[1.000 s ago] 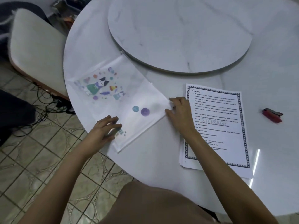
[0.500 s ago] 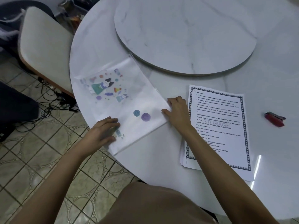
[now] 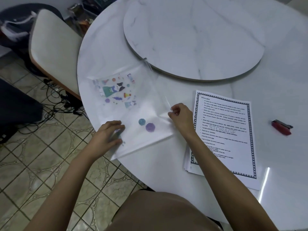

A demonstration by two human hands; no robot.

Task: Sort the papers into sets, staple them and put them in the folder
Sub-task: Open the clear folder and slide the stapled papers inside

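Head view, right hand [image 3: 180,120] pinching folder [image 3: 133,114] edge, left hand [image 3: 108,137] on corner

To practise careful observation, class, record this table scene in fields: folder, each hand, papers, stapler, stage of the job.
Folder: translucent, cartoon prints, lying on the table
Right hand: pinches the folder's right edge
Left hand: on the folder's near-left corner, grip blurred
Papers: one bordered stack, right of the folder
Stapler: red, further right, untouched
Stage: papers not yet in the folder
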